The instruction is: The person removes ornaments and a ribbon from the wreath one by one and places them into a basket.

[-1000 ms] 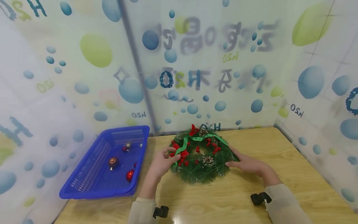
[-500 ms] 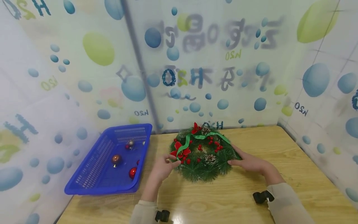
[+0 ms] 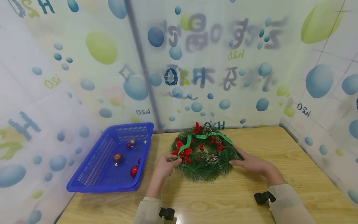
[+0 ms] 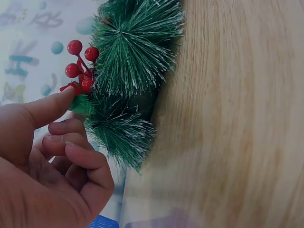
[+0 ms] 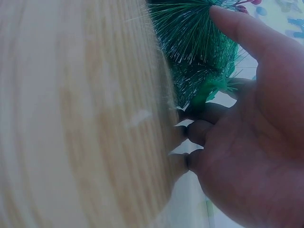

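A green Christmas wreath [image 3: 195,172] lies on the wooden table, dressed with red berries [image 3: 220,147], pine cones [image 3: 211,159] and red poinsettia flowers [image 3: 183,149]. Across its top runs a green ribbon [image 3: 202,136] in a wavy line. At the wreath's left edge my left hand [image 3: 165,166] pinches the ribbon's end just below a flower; in the left wrist view its other fingers curl inward. My right hand [image 3: 253,163] grips the wreath's right side, thumb on the needles and fingers round the outer edge, where the ribbon's other end shows in the right wrist view.
A blue plastic basket [image 3: 103,188] stands on the left of the table [image 3: 223,202], holding a copper bauble [image 3: 117,157], a red bauble [image 3: 134,171] and smaller ones. Patterned curtain walls [image 3: 184,102] close off the back and sides.
My left fingers have slipped slightly down off the red flower, so more of its petals show. The right hand stays at the wreath's side. The head view has shifted a little.
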The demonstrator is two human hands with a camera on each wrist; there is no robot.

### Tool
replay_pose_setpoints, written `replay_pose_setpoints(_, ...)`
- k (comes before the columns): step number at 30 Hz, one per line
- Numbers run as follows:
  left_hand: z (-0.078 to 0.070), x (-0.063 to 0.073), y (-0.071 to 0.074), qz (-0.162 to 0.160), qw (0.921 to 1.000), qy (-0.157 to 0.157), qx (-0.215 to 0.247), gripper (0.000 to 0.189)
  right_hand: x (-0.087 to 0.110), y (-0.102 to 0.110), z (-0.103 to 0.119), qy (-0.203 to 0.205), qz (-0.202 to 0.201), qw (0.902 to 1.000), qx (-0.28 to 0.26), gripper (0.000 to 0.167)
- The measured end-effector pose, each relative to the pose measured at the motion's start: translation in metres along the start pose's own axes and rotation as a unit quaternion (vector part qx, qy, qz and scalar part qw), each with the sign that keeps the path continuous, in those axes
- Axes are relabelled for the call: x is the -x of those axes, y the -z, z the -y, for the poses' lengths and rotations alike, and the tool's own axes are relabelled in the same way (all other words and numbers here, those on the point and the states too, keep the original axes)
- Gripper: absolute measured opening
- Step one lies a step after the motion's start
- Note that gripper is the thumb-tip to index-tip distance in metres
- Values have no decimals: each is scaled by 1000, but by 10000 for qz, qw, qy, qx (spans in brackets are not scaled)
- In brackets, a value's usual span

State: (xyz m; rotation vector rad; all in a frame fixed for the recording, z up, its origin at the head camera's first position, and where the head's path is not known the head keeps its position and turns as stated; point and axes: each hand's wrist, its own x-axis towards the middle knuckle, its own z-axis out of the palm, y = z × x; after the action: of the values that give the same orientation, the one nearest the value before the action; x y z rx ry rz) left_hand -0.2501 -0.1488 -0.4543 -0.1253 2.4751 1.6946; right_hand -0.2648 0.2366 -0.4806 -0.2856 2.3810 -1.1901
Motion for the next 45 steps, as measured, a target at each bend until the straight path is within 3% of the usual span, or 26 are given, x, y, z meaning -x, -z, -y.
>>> replay_pose_setpoints(10,3,0,1,-153,9992,-11,359,29,-1,0,-2,4,3,10000,7,104)
replay_pose_setpoints(18,-24,3,16,-224,9959,-290,830,32,-3,1,-3,31,15,10000,-26,104)
replay_pose_setpoints(22,-42,4,24,-333,9948,-519,808,32,-3,1,-4,40,22,10000,-4,104)
replay_pose_setpoints(27,-60,5,31,-415,9942,-588,805,30,-3,2,-5,56,28,10000,31,104)
replay_pose_setpoints(35,-73,8,45,-274,9927,-736,913,32,-3,2,-4,80,20,10000,-1,104)
replay_pose_setpoints(45,-84,3,77,-538,9857,-778,1394,33,-2,1,-2,35,5,10000,-50,103)
